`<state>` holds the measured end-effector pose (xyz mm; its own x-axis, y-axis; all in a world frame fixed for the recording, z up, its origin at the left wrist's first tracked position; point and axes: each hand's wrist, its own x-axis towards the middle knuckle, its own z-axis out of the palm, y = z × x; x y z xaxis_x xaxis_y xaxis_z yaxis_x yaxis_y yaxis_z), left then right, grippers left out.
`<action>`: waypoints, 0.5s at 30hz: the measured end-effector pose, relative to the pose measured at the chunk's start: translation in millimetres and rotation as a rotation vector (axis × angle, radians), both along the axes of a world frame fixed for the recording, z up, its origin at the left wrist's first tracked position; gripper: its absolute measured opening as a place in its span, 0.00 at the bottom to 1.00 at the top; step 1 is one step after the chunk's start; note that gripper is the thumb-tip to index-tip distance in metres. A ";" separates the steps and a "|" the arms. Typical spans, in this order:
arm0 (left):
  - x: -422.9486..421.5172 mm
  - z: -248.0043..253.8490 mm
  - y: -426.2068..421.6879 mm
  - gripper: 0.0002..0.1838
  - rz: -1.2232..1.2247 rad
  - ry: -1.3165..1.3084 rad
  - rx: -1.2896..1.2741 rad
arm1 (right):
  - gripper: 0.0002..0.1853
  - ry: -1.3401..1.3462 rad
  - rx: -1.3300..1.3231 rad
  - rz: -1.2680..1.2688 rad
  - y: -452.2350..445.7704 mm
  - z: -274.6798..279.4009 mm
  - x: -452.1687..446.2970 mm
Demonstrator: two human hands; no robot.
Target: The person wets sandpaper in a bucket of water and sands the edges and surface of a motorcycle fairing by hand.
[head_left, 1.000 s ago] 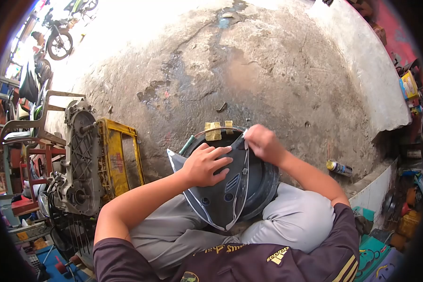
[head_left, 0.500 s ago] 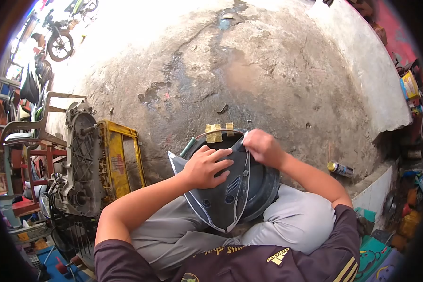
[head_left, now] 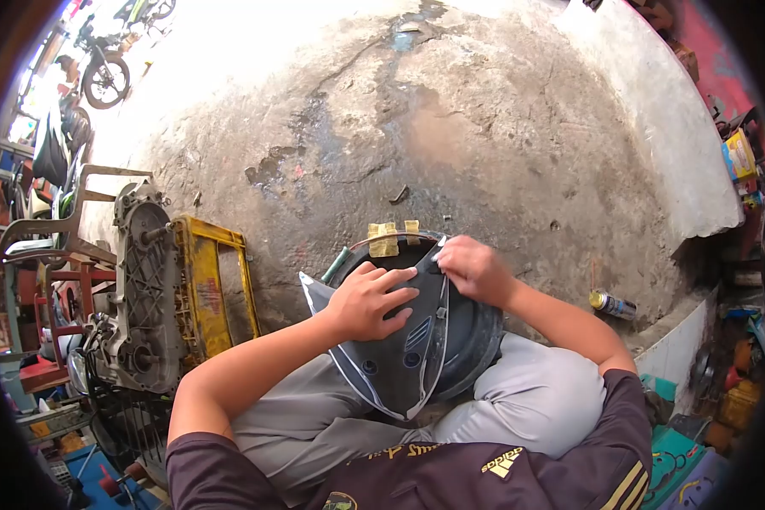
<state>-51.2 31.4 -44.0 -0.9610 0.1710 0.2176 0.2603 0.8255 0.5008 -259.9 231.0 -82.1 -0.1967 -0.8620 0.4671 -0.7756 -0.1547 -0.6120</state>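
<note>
A dark grey motorcycle body panel (head_left: 391, 370) with pale, worn edges lies across a black basin (head_left: 482, 340) between my legs. My left hand (head_left: 372, 302) rests on the panel's upper part, fingers spread and pressing on its surface. At the panel's upper right corner, my right hand (head_left: 476, 270) is closed in a pinch against the edge. Whatever lies between those fingertips is hidden. Yellowish sandpaper pieces (head_left: 382, 240) hang on the basin's far rim, with a small green roll (head_left: 337, 265) left of them.
To the left stand a yellow crate (head_left: 208, 289), a metal engine casing (head_left: 147, 293) and a chair (head_left: 68, 225). A spray can (head_left: 612, 304) lies on the concrete floor (head_left: 484, 153) at right. A parked motorcycle (head_left: 106, 78) is at upper left.
My right hand has shifted very slightly along the panel's corner and is a little blurred. My left hand keeps its place on the panel. The whole view has moved marginally.
</note>
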 end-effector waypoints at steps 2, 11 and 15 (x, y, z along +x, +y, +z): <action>0.5 -0.9 -0.2 0.20 -0.004 -0.004 0.003 | 0.10 0.027 -0.011 0.093 -0.8 6.5 1.7; 0.8 -0.4 0.3 0.20 -0.006 0.017 0.000 | 0.10 -0.052 -0.046 0.088 -4.2 6.9 10.2; 2.0 -1.9 1.2 0.21 -0.002 0.008 -0.012 | 0.11 -0.118 0.049 -0.157 -1.2 -16.1 -11.7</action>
<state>-49.2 32.6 -45.9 -0.9588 0.1755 0.2233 0.2659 0.8308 0.4890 -271.7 229.8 -98.2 -0.3818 -0.8376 0.3906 -0.7099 -0.0048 -0.7042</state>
